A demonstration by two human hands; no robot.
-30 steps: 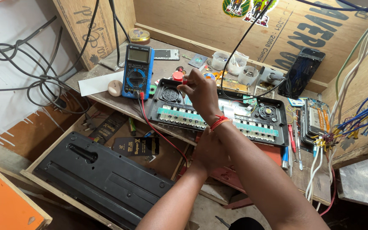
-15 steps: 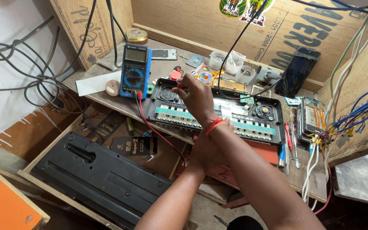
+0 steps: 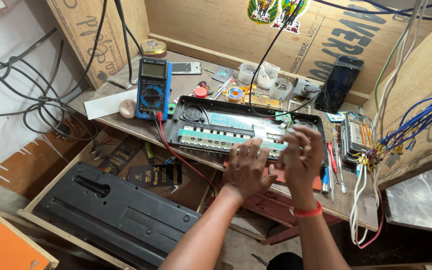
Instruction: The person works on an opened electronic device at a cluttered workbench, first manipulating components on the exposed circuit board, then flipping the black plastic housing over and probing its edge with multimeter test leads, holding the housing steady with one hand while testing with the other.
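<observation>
An opened black keyboard casing (image 3: 201, 112) lies on the wooden bench, with a long teal circuit board strip (image 3: 211, 137) along its front. My left hand (image 3: 248, 167) lies flat on the strip's right part with its fingers apart. My right hand (image 3: 303, 155), with a red band at the wrist, rests beside it on the casing's right end, fingers bent down onto the board. Neither hand holds a tool. A black cable (image 3: 271, 50) drops from above into the casing.
A blue multimeter (image 3: 152, 87) stands left of the casing, its red lead (image 3: 176, 155) trailing over the bench edge. A black back cover (image 3: 111, 210) lies in the open drawer below. Screwdrivers (image 3: 333, 160), a dismantled phone (image 3: 356, 135) and coloured wires (image 3: 401, 145) crowd the right side.
My right hand has drawn back from the far side of the casing to its front right edge. My left hand has come up onto the circuit board strip.
</observation>
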